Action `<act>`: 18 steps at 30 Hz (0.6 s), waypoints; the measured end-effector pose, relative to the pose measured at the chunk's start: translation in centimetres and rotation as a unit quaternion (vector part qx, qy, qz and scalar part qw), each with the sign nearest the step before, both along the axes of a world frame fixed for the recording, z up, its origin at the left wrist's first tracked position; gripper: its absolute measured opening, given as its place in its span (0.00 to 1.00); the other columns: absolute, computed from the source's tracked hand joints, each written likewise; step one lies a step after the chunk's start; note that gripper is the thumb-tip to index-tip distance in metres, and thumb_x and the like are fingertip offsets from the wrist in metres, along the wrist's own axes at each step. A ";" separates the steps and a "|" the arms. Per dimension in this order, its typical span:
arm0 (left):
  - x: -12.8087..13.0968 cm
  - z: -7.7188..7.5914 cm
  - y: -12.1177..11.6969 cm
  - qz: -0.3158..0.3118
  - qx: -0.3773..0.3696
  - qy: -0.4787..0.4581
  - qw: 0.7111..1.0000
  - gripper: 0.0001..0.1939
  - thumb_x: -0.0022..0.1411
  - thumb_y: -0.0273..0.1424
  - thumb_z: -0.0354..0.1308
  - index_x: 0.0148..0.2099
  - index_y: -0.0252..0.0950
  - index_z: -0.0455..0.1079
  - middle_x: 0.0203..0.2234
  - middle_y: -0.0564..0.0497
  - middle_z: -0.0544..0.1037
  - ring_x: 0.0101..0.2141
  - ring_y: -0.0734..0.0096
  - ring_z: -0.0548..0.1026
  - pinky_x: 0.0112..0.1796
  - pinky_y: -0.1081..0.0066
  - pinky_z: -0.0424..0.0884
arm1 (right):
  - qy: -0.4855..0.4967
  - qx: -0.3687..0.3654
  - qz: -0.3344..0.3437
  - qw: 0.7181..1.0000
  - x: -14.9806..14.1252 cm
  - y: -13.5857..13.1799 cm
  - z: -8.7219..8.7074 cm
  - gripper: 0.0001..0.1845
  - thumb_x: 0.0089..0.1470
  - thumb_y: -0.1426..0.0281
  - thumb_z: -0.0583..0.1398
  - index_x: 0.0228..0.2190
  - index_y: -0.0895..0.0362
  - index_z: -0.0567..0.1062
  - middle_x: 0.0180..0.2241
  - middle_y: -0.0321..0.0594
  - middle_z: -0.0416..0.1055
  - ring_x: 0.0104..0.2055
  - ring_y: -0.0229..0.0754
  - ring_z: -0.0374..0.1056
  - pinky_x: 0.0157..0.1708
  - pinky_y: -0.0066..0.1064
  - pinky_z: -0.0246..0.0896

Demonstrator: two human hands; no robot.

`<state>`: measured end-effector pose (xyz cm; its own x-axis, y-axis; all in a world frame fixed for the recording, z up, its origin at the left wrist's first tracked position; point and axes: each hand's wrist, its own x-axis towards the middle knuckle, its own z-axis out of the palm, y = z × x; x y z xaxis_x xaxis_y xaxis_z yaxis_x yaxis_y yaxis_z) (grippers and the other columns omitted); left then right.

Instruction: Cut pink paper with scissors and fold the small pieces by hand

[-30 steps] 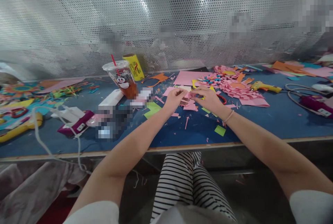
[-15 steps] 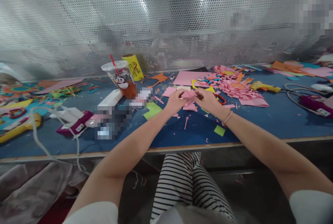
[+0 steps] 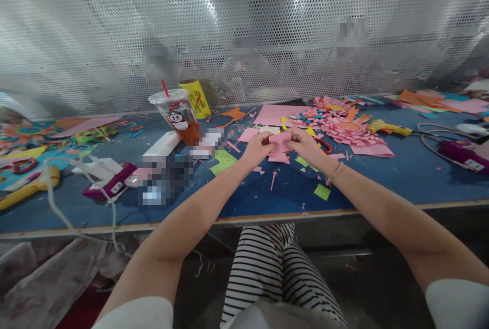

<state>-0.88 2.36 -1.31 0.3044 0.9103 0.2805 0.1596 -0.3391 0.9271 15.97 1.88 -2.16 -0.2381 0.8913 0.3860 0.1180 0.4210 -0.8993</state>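
Observation:
A piece of pink paper is stretched between my two hands, just above the blue table. My left hand pinches its left side, and my right hand grips the right side. Beneath it lies more pink paper. Red-handled scissors lie beside my right hand, partly covered by it. Pink paper flowers with fringed petals rest to the right, near a yellow glue gun. A green paper square lies nearer the table edge.
A clear cup of brown drink with a red straw stands at the left, in front of a yellow can. Purple power strips with cords flank the work area. A perforated metal screen closes off the back.
The pink paper between my hands now shows a flatter, wider face. My fingers have shifted slightly on its sides; the things on the table have stayed put.

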 end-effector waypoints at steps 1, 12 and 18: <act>0.0 -0.1 0.0 -0.013 -0.019 -0.030 0.999 0.09 0.43 0.24 0.55 0.32 0.33 0.69 0.21 0.56 0.69 0.22 0.79 0.67 0.25 0.76 0.65 | 0.033 -0.033 0.013 0.999 -0.1 0.0 0.0 0.11 0.39 0.73 0.55 0.31 0.56 0.67 0.24 0.32 0.65 0.24 0.34 0.62 0.24 0.26 0.60; 0.0 1.0 -0.7 -0.067 -0.173 -0.208 0.960 0.07 0.41 0.22 0.54 0.28 0.32 0.69 0.19 0.55 0.71 0.23 0.79 0.71 0.32 0.72 0.72 | 0.207 -0.179 0.085 0.958 0.0 -1.0 1.4 0.06 0.40 0.74 0.54 0.26 0.57 0.70 0.24 0.37 0.69 0.26 0.36 0.68 0.34 0.33 0.68; -0.1 0.7 -0.6 -0.057 -0.125 -0.163 0.977 0.07 0.46 0.30 0.58 0.26 0.30 0.70 0.19 0.51 0.72 0.22 0.77 0.71 0.27 0.72 0.71 | 0.139 -0.131 0.048 0.980 -0.2 -0.7 0.9 0.08 0.43 0.65 0.60 0.25 0.57 0.70 0.26 0.36 0.69 0.29 0.36 0.67 0.33 0.31 0.68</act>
<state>-0.94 1.81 -0.59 0.3399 0.9279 0.1534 -0.1840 -0.0944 0.9784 15.82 1.18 -1.24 -0.2431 0.9473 0.2087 -0.1754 0.1686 -0.9700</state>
